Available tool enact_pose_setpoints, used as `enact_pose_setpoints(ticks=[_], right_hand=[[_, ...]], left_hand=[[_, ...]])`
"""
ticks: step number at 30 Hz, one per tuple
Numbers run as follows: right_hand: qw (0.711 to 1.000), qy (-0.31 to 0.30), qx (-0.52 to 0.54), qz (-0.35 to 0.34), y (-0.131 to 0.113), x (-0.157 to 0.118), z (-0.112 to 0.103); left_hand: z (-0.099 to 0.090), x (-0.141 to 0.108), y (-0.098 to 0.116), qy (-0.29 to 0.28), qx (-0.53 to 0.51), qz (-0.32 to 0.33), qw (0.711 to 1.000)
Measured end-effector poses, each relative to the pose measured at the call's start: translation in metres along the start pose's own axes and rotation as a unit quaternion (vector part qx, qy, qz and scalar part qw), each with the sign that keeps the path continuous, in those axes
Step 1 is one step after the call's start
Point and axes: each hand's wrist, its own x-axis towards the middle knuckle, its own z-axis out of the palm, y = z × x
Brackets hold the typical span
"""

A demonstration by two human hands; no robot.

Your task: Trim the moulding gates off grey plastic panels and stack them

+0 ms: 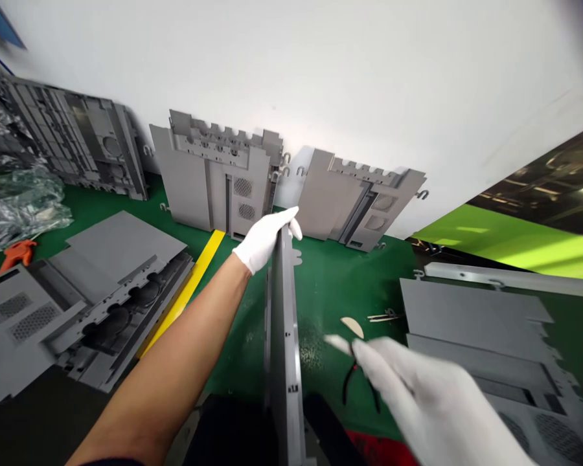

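My left hand (267, 239), in a white glove, grips the top end of a grey metal panel (287, 349) that stands on its edge in front of me. My right hand (408, 382), also gloved in white, is to the right of the panel, blurred by motion. Its fingers are pinched on a small pale strip (337, 343). Pliers with black handles (348, 385) lie on the green floor below that strip. A pale half-round piece (353, 326) lies just beyond them, with thin sticks (383, 318) to its right.
Two grey panels (189, 188) (328, 194) with hooks lean on the white wall. More panels lie at left (121, 246) and right (476, 310). A ribbed panel (72, 136), clear plastic (24, 200) and an orange-handled tool (18, 252) are far left. Yellow tape (208, 255) crosses the floor.
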Motion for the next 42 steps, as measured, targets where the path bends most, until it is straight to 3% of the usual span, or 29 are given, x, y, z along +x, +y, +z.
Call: enact_pose_setpoints(ticks=[2,6,10,15,21,25,33,42], right_hand=[[1.0,0.002,0.005,0.015,0.008,0.044,-0.004],[1.0,0.005,-0.021,-0.021,0.008,0.13,-0.002],[0.995,-0.033,-0.094,-0.033,-0.008,0.174,0.004],[0.975,-0.046,-0.215,-0.045,-0.025,0.176,-0.005],[0.961,-0.046,-0.265,-0.063,-0.03,0.165,-0.011],[0.958,-0.057,-0.273,-0.069,-0.032,0.157,-0.01],[0.969,-0.053,-0.237,-0.039,-0.023,0.167,-0.011],[0.964,-0.062,-0.253,-0.061,-0.023,0.166,-0.012]], left_hand=[[-0.004,-0.002,0.001,-0.003,-0.017,-0.013,1.0],[-0.01,-0.003,0.006,-0.022,-0.046,-0.039,0.998],[-0.016,-0.001,0.008,-0.028,-0.013,-0.041,0.999],[-0.016,-0.003,0.012,-0.008,0.058,-0.018,0.998],[-0.008,-0.007,0.02,0.004,0.076,-0.021,0.997],[-0.007,-0.005,0.017,0.006,0.036,-0.061,0.997],[-0.011,-0.007,0.017,0.022,0.097,-0.037,0.994],[-0.01,-0.007,0.017,0.013,0.058,-0.048,0.997]])
